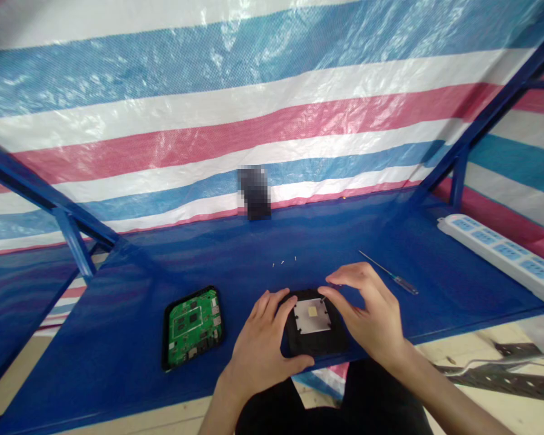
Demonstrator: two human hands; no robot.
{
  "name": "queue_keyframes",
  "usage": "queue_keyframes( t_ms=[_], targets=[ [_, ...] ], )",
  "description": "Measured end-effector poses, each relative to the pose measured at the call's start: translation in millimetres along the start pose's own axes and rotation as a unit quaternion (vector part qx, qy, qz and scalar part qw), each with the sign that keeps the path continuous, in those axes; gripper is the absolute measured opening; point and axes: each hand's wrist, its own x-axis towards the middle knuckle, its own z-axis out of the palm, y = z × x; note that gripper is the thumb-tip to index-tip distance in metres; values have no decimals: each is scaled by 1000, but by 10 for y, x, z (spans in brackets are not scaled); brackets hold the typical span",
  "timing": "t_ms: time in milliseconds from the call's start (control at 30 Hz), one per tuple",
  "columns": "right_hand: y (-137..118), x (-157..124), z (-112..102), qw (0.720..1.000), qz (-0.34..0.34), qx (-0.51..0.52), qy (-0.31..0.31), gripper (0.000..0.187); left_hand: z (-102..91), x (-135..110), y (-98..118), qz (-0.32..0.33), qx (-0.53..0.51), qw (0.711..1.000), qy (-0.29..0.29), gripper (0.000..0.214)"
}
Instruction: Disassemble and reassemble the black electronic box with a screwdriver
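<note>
Two hands frame a black cover [316,338] with a silver plate: left hand [260,344] grips its near-left edge, right hand [367,314] pinches its far-right corner, on a blue table [131,290] before a striped tarp [272,109].

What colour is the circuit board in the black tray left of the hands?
The circuit board is green, with white printed lines; the head view shows it.
</note>
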Motion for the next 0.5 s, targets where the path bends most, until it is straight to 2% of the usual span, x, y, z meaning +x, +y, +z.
queue_keyframes(
  t_ms=[67,167,333,500],
  targets=[
    [7,-20,10,1000,21,-2,-14,11,5,-5,-3,-3,-3,1000,-1,88],
    [0,-35,13,998,43,5,-43,23,5,-7,-7,-7,-11,1000,0,87],
    [6,-27,11,1000,-7,7,-6,19,7,3,-6,-11,-9,1000,-5,86],
    [9,-24,17,999,-19,0,-43,39,23,2,-9,-15,-3,1000,-8,87]
  ],
)
